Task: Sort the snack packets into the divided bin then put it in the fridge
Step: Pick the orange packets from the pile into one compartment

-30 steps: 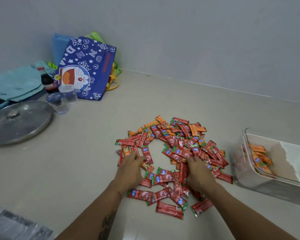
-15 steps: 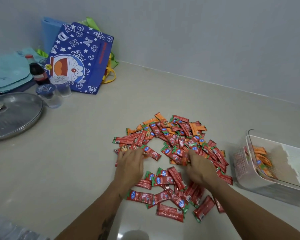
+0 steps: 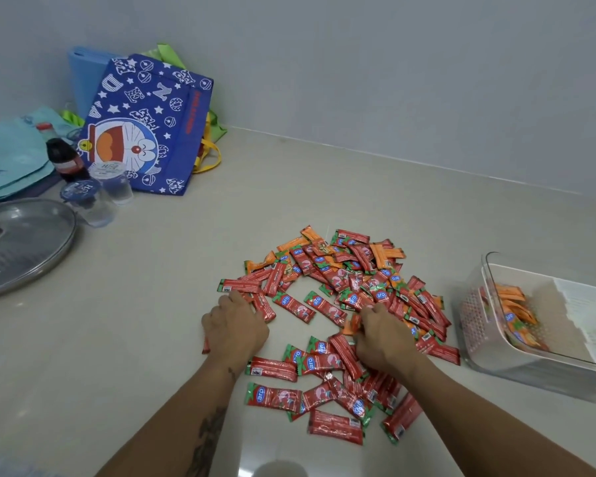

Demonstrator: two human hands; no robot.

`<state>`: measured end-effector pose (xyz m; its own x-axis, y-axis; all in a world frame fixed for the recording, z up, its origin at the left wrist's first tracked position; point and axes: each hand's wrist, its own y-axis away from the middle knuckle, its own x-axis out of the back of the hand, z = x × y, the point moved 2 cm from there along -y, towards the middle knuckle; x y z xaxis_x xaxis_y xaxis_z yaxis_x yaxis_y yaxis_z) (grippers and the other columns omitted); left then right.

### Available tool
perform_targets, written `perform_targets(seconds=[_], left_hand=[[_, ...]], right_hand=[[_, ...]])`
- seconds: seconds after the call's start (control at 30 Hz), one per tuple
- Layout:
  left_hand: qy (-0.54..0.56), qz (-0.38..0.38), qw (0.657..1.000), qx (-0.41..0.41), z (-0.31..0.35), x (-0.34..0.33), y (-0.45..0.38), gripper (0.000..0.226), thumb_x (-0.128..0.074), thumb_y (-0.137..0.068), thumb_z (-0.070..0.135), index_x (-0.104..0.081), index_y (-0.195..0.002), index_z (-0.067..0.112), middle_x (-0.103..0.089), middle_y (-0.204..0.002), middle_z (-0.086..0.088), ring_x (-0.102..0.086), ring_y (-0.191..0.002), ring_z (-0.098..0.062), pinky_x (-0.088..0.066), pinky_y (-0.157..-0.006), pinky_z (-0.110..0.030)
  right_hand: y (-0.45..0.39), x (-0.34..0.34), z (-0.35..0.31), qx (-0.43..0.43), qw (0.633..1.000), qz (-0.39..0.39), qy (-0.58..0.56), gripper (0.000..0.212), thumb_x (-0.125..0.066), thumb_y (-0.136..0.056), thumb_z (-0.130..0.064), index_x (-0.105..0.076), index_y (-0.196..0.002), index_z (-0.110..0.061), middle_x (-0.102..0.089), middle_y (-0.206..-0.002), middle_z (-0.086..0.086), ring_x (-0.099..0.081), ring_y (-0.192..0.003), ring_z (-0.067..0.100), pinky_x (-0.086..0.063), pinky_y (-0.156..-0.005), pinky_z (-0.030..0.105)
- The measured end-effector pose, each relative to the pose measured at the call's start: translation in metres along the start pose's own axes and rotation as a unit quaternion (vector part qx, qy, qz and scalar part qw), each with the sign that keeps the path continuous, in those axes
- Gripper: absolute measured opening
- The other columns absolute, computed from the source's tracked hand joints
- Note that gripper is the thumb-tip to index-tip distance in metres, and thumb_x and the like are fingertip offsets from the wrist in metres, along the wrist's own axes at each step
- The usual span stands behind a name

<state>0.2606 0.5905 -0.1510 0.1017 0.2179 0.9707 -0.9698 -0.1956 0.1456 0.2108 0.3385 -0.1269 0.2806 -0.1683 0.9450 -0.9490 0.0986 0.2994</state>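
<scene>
Grip: right hand (image 3: 381,333) has its fingers curled down onto an orange packet (image 3: 351,326) at the near edge of the pile of snack packets (image 3: 344,287); it appears to pinch it, though the fingertips are partly hidden. Left hand (image 3: 234,321) lies palm-down on the red packets (image 3: 262,301) at the pile's left side, fingers bent; whether it holds any I cannot tell.

Divided bin (image 3: 489,325) stands on the counter (image 3: 152,304), right of the pile, with orange packets in its near compartment.

Risks: red and orange lie interleaved, so a pinch may lift 2 packets and mix colours in 1 compartment. Slick wrappers may slide towards the counter's near edge.
</scene>
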Motion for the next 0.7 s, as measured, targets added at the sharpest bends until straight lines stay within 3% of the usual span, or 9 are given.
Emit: perform_targets(seconds=[0.13,0.23,0.37,0.43,0.57,0.7], left_hand=[[-0.007,-0.005,1.000,-0.022,0.002,-0.004,-0.002,0.056,-0.059,-0.086,0.033,-0.036,-0.132,0.010,-0.050,-0.127,-0.011,-0.054,-0.111,-0.026,-0.044,-0.095,-0.039],[-0.025,0.020,0.998,-0.060,0.000,-0.003,-0.002,0.044,-0.053,-0.090,0.028,-0.040,-0.128,0.012,-0.052,-0.126,-0.009,-0.054,-0.108,-0.023,-0.043,-0.092,-0.037],[0.002,0.078,0.992,-0.103,-0.008,0.000,-0.009,0.031,-0.047,-0.093,0.021,-0.048,-0.123,0.013,-0.059,-0.119,-0.008,-0.054,-0.102,-0.023,-0.042,-0.086,-0.035],[0.068,0.110,0.983,-0.131,-0.009,0.005,-0.013,0.029,-0.049,-0.093,0.018,-0.051,-0.121,0.011,-0.060,-0.113,-0.010,-0.054,-0.096,-0.025,-0.044,-0.079,-0.036],[0.213,0.145,0.955,-0.145,0.003,0.025,-0.029,0.027,-0.049,-0.092,0.010,-0.050,-0.119,0.007,-0.054,-0.111,-0.012,-0.053,-0.081,-0.019,-0.040,-0.064,-0.031],[0.272,0.117,0.948,-0.119,0.020,0.038,-0.056,0.033,-0.050,-0.094,0.006,-0.046,-0.126,0.011,-0.047,-0.119,-0.009,-0.052,-0.091,-0.016,-0.043,-0.068,-0.030]], right_hand=[[0.003,0.003,0.005,0.018,0.998,0.008,-0.059,0.025,-0.048,-0.091,-0.040,-0.053,-0.104,-0.019,-0.054,-0.104,0.001,-0.058,-0.089,0.019,-0.053,-0.082,0.038],[0.002,0.009,0.008,0.013,0.990,0.031,-0.134,0.007,-0.049,-0.090,-0.032,-0.049,-0.090,-0.025,-0.059,-0.084,-0.005,-0.058,-0.076,0.013,-0.054,-0.070,0.037],[-0.004,0.023,0.012,0.000,0.976,0.069,-0.208,0.007,-0.053,-0.089,-0.022,-0.049,-0.083,-0.022,-0.062,-0.074,-0.002,-0.058,-0.066,0.015,-0.050,-0.059,0.035],[-0.009,0.031,0.012,0.006,0.967,0.070,-0.245,0.008,-0.053,-0.089,-0.017,-0.049,-0.084,-0.021,-0.061,-0.070,0.000,-0.054,-0.060,0.016,-0.045,-0.055,0.036],[-0.027,0.042,0.003,0.026,0.961,0.050,-0.269,0.020,-0.052,-0.088,-0.008,-0.052,-0.098,-0.025,-0.065,-0.076,0.005,-0.062,-0.067,0.025,-0.052,-0.059,0.045],[-0.040,0.046,-0.010,0.058,0.966,0.025,-0.252,0.027,-0.049,-0.088,-0.003,-0.054,-0.102,-0.025,-0.062,-0.083,0.003,-0.060,-0.074,0.023,-0.049,-0.062,0.039]])
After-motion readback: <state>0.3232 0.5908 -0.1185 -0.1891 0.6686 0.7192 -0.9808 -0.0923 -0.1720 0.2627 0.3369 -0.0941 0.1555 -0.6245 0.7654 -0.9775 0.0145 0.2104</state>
